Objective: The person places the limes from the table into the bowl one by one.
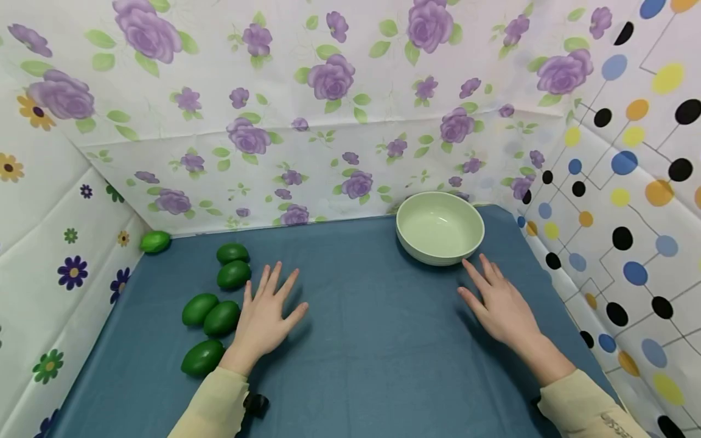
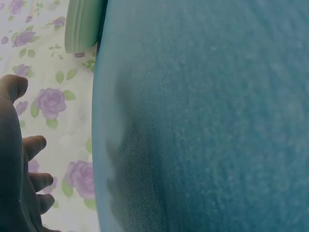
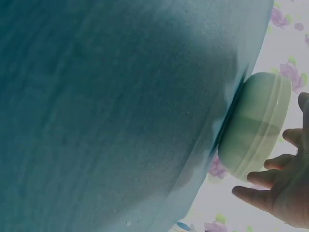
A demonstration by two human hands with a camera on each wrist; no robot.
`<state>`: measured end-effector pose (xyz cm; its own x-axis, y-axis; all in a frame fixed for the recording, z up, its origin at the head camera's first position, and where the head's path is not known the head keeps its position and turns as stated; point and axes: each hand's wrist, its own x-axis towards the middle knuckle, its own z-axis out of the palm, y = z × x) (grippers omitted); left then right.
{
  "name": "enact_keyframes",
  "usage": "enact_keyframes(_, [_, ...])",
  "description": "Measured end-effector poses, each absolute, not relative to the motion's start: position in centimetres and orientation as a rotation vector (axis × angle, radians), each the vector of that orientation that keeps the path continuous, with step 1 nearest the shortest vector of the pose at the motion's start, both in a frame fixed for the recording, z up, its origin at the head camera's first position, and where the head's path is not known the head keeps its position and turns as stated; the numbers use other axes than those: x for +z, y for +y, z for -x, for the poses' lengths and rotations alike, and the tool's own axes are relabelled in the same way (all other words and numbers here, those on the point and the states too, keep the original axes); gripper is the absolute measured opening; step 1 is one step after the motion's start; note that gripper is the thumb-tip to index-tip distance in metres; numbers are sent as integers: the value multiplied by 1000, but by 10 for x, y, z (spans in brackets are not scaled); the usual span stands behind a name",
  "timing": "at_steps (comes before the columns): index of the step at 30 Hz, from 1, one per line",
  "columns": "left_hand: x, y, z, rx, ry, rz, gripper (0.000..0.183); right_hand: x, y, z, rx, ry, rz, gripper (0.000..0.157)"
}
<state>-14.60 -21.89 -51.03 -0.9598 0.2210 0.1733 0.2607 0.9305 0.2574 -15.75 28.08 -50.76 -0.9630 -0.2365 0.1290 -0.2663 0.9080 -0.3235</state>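
Note:
My left hand is spread over the blue cloth, fingers straight, holding nothing. Just left of it lie several dark green, lime-like fruits, some touching each other. A pale green bowl stands upright at the back right, and nothing shows inside it. My right hand hovers in front of the bowl's right side with its fingers extended and nothing in them. In the right wrist view its fingertips come near the bowl; whether any touches the rim I cannot tell.
A brighter green fruit sits in the back left corner by the wall. Blue cloth covers the table. Floral sheeting hangs behind, and a dotted sheet closes off the right side. A small black object shows at my left cuff.

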Motion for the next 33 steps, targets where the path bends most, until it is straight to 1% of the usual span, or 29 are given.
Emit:
enact_keyframes(8, [-509, -220, 144, -482, -2847, 392, 72, -501, 277, 161, 523, -2790, -386, 57])
enact_keyframes(14, [-504, -219, 145, -538, -2777, 427, 58, -497, 277, 169, 553, -2682, -370, 48])
enact_keyframes(16, [-503, -218, 145, -552, -2777, 430, 55, -496, 277, 173, 574, -2677, -354, 52])
enact_keyframes(21, [-501, -215, 143, -584, -2803, 452, 52, -495, 274, 186, 642, -2735, -353, 67])
enact_keyframes(23, [-501, -215, 142, -591, -2806, 474, 50, -495, 273, 191, 653, -2760, -387, 67])
enact_keyframes(27, [-501, -214, 139, -621, -2796, 503, 48, -493, 269, 201, 596, -2785, -455, 56])
enact_keyframes(33, [-499, -214, 133, -677, -2763, 520, 50, -492, 267, 210, 478, -2787, -457, 37])
